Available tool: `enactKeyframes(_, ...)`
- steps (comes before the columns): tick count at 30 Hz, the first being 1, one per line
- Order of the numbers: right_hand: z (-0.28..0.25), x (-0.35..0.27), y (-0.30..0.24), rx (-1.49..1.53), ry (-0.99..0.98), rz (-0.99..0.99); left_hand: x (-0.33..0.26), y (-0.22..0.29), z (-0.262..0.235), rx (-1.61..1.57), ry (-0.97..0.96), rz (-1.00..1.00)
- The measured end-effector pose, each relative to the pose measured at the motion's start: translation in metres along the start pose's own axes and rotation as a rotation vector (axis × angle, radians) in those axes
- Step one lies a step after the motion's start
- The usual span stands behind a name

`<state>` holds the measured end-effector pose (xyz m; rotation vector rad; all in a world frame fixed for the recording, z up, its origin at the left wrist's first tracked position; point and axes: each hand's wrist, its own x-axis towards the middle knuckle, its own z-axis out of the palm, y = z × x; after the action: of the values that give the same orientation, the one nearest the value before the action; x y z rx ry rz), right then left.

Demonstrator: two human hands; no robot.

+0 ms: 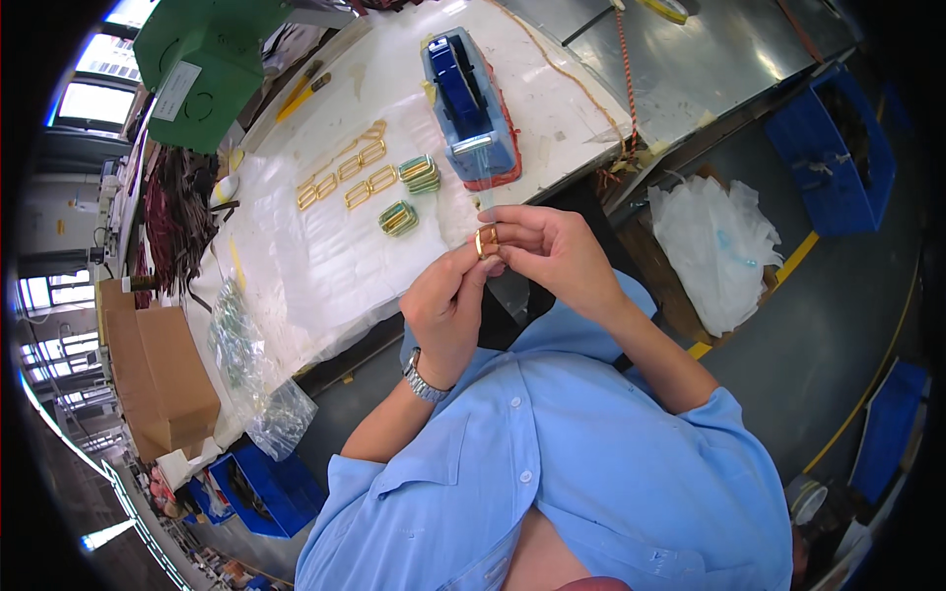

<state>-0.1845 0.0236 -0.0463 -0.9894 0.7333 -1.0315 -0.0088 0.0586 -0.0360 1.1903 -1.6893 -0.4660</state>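
Gold buckle between fingers (both hands)

Brown cardboard box, flaps partly open, stands well left of the blue tape dispenser, below the table's edge. White rectangular label on a green housing, up-left of the dispenser. Clear plastic bags, seemingly holding small greenish parts, lie beside the box.
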Motion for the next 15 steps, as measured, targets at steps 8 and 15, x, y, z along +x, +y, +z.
enactKeyframes(8,0.003,-0.001,0.006,0.005,0.084,-0.011,0.03,0.005,-0.009,-0.198,-0.19,-0.333)
enactKeyframes(15,0.006,-0.002,0.005,0.016,0.085,-0.035,0.059,0.002,-0.016,-0.388,-0.338,-0.521)
